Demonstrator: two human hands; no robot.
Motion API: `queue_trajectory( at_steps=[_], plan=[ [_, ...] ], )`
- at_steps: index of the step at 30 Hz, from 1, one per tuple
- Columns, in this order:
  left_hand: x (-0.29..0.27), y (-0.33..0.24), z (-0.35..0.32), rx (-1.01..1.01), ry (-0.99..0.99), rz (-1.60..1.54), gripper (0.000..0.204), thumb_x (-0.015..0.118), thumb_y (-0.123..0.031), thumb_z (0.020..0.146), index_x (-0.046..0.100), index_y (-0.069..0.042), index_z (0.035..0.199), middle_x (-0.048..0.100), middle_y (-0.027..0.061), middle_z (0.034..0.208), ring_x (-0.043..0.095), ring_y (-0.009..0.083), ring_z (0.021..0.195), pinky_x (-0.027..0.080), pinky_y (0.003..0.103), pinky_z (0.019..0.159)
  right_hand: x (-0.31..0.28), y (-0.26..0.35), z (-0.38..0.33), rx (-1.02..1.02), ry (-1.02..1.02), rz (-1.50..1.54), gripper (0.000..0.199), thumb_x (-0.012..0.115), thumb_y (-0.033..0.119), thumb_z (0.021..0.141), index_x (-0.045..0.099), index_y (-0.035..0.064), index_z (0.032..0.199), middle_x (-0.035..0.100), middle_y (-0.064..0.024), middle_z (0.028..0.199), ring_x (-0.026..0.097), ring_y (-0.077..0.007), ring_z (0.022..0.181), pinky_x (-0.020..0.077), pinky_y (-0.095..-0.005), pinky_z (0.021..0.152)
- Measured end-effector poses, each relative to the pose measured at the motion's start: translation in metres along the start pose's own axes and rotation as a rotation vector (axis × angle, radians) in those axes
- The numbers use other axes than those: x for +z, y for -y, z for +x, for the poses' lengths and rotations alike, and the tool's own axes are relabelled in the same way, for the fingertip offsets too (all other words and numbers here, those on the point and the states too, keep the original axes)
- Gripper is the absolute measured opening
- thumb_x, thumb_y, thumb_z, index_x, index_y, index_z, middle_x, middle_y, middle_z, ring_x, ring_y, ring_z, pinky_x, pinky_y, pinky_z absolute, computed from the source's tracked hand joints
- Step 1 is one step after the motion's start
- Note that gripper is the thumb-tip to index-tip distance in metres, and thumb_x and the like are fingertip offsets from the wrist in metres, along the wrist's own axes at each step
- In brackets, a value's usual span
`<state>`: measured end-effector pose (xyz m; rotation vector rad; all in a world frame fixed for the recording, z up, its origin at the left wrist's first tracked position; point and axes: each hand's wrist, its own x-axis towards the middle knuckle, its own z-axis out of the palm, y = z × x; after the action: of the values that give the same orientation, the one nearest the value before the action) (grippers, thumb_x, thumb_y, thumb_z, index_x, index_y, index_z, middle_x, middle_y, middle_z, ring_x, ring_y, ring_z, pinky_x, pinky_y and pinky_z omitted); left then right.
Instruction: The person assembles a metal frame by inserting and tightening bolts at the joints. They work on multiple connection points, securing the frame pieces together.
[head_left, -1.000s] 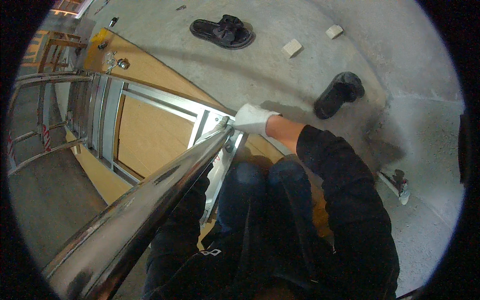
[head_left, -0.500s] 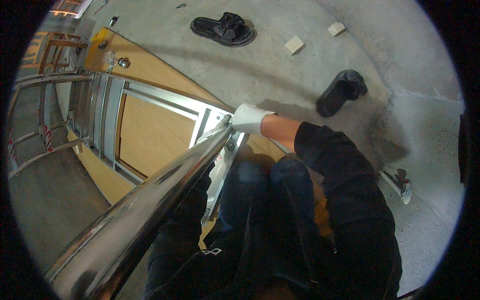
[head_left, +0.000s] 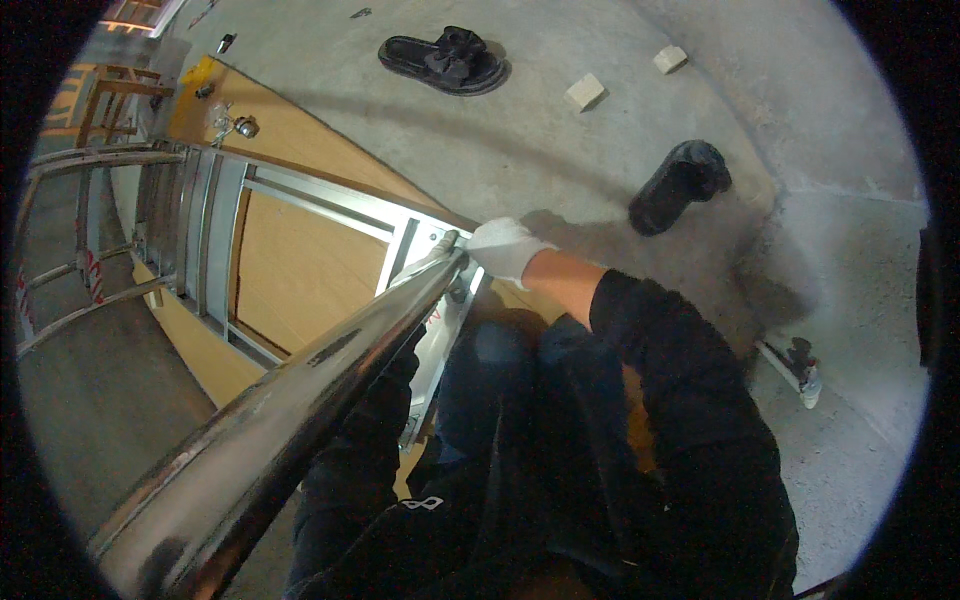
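Your right hand, in a white glove, closes on the far end of the steel pipe near the middle, over the metal frame. I cannot tell what your left hand does; the pipe hides it. The pipe is long and smooth, so it may slip and bang the frame. A sandal lies at 12 o'clock, a shoe at 2, two blocks between them.
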<state>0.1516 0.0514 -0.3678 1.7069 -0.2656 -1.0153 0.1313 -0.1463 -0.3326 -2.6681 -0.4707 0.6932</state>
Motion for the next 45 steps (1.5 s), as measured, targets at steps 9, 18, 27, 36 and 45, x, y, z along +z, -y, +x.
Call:
queue_trajectory(
  at_steps=[9, 18, 27, 36, 45],
  plan=[
    [0.002, -0.003, 0.006, -0.094, 0.029, -0.091, 0.058, 0.054, -0.006, 0.098, 0.033, -0.005, 0.151, 0.06, 0.0076, 0.116, 0.058, 0.0125, 0.098, 0.05, 0.026, 0.086, 0.071, 0.035, 0.001, 0.698, -0.479, 1.03, 0.028, 0.058, 0.023, 0.092, 0.067, -0.0026, 0.097, 0.069, -0.0168, 0.084, 0.068, -0.028, 0.064, 0.0542, -0.0408, 0.059],
    [-0.001, 0.006, 0.01, -0.108, -0.013, -0.176, 0.054, 0.05, -0.016, 0.102, 0.033, -0.007, 0.152, 0.057, 0.0016, 0.098, 0.05, 0.0057, 0.08, 0.047, 0.023, 0.068, 0.063, 0.067, -0.009, 0.761, -0.683, 1.248, 0.026, 0.06, 0.021, 0.093, 0.063, -0.0028, 0.102, 0.066, -0.0124, 0.083, 0.067, -0.0221, 0.076, 0.0509, -0.0347, 0.071],
    [-0.003, -0.025, 0.004, -0.317, 0.049, -0.117, 0.066, 0.054, -0.003, 0.094, 0.027, -0.008, 0.155, 0.054, 0.0017, 0.122, 0.051, 0.0087, 0.096, 0.049, 0.021, 0.077, 0.021, 0.001, -0.041, 0.331, -0.338, 0.381, 0.022, 0.056, 0.026, 0.092, 0.067, 0.0192, 0.111, 0.065, -0.0114, 0.103, 0.063, -0.0302, 0.1, 0.0505, -0.0424, 0.08],
    [-0.015, -0.017, 0.001, -0.367, 0.044, -0.206, 0.079, 0.059, 0.006, 0.085, 0.026, -0.009, 0.156, 0.057, 0.0024, 0.117, 0.052, 0.0118, 0.098, 0.048, 0.023, 0.084, 0.035, -0.011, -0.019, 0.002, -0.565, -0.005, 0.004, 0.059, 0.018, 0.084, 0.062, 0.0167, 0.082, 0.063, -0.006, 0.075, 0.067, -0.0283, 0.069, 0.0515, -0.0404, 0.056],
    [-0.022, 0.021, 0.004, -0.189, 0.104, -0.266, 0.074, 0.058, 0.002, 0.087, 0.028, -0.008, 0.155, 0.058, 0.0027, 0.111, 0.053, 0.0107, 0.089, 0.049, 0.023, 0.075, 0.032, -0.012, -0.021, -0.06, -0.652, -0.007, 0.001, 0.062, 0.017, 0.079, 0.062, 0.0172, 0.079, 0.061, -0.0052, 0.072, 0.067, -0.0262, 0.068, 0.0521, -0.0392, 0.055]
  ],
)
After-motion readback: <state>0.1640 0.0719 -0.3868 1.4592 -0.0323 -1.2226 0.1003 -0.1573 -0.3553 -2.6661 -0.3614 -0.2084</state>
